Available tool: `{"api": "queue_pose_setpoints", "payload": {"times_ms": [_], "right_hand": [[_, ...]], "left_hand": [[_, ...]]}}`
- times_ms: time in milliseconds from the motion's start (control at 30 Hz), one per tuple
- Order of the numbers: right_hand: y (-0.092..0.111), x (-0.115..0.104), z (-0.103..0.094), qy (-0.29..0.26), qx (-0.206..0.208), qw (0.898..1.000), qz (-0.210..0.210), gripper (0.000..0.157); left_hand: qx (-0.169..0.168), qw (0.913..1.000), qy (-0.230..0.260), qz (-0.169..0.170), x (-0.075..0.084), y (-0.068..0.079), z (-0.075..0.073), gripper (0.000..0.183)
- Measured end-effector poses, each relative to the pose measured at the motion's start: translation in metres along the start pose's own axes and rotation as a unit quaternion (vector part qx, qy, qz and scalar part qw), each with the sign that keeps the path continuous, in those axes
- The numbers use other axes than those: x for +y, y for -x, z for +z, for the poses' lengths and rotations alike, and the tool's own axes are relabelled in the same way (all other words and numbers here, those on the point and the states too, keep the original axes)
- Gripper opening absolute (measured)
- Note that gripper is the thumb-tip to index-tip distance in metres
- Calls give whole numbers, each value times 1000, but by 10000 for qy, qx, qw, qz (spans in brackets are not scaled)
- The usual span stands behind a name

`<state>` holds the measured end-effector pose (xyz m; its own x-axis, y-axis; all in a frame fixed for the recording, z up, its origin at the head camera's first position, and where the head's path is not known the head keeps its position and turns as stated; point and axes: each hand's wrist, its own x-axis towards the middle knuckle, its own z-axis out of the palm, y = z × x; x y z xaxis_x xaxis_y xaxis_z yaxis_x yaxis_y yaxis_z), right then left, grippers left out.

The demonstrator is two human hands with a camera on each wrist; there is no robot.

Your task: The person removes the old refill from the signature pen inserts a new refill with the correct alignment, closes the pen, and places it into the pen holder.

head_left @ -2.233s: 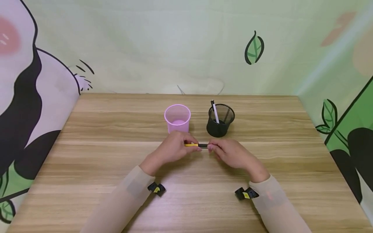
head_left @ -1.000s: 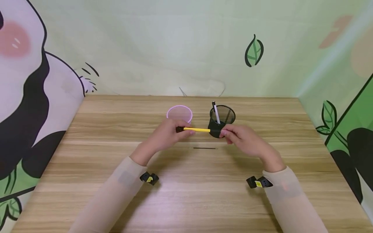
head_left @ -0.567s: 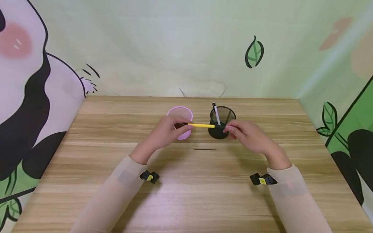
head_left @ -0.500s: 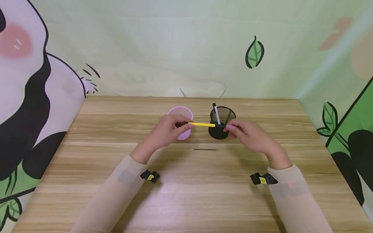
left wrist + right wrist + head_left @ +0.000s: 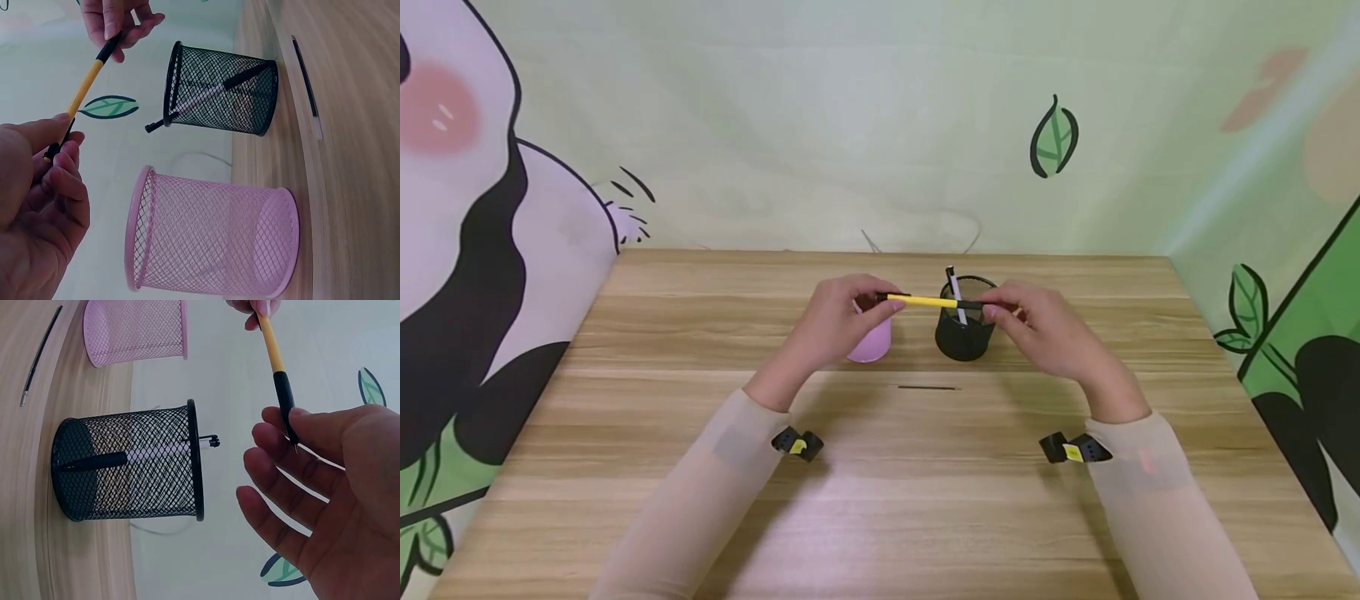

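A yellow ballpoint pen (image 5: 922, 301) with a black grip and black clip end is held level above the table by both hands. My left hand (image 5: 842, 319) pinches its clip end between thumb and fingers. At the other end, my right hand (image 5: 1047, 329) pinches the black grip; in the right wrist view a small metal point (image 5: 296, 449) protrudes past the thumb, the other fingers spread loosely. Below the pen, a thin dark pen refill (image 5: 928, 387) lies on the wooden table (image 5: 925, 500).
Behind the left hand stands a pink mesh pen cup (image 5: 212, 237), partly hidden in the head view. To its right, a black mesh pen cup (image 5: 964, 340) holds a white and black pen (image 5: 952, 283) leaning inside. A printed cloth wall (image 5: 820, 125) rises behind the table.
The hands have lifted the pen from low in front of the cups to higher, over the black cup's rim. The refill has come into view on the table and stays there.
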<state>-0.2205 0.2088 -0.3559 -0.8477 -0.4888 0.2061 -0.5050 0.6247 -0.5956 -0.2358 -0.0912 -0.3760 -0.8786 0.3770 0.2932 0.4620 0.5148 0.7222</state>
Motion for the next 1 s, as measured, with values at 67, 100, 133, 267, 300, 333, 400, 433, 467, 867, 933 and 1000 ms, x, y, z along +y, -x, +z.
{"api": "queue_pose_setpoints", "payload": {"times_ms": [67, 100, 133, 267, 300, 333, 400, 433, 467, 867, 933, 1000], "right_hand": [[-3, 0, 0, 10, 95, 9999, -47, 23], [-4, 0, 0, 9, 135, 9999, -63, 23], [-5, 0, 0, 11, 176, 9998, -74, 23], [-9, -1, 0, -84, 267, 9996, -53, 23], [-10, -1, 0, -128, 282, 9995, -41, 23], [-11, -1, 0, -173, 297, 9994, -22, 23], [-13, -2, 0, -246, 324, 9992, 27, 23], [-14, -3, 0, -270, 328, 9991, 64, 23], [-15, -3, 0, -295, 334, 9990, 101, 23], [-22, 0, 3, -366, 411, 9976, 424, 23], [-24, 2, 4, -389, 425, 9972, 471, 23], [-25, 3, 6, -402, 462, 9968, 505, 22]], "left_hand": [[94, 9999, 76, -26, 0, -2, 1, 19], [144, 9998, 125, -46, 0, -3, 1, 19], [186, 9996, 180, -77, 1, -3, 2, 19], [361, 9981, 454, -229, 4, -7, 5, 20], [408, 9973, 551, -269, 5, -8, 5, 21], [452, 9963, 655, -314, 6, -9, 6, 21], [530, 9939, 889, -388, 8, -11, 8, 21], [559, 9925, 1010, -404, 9, -13, 9, 22], [591, 9907, 1159, -401, 9, -14, 10, 22], [841, 9689, 2302, -340, 23, -30, 25, 20], [874, 9656, 2433, -279, 25, -33, 27, 19], [916, 9641, 2484, -190, 28, -36, 29, 18]]}}
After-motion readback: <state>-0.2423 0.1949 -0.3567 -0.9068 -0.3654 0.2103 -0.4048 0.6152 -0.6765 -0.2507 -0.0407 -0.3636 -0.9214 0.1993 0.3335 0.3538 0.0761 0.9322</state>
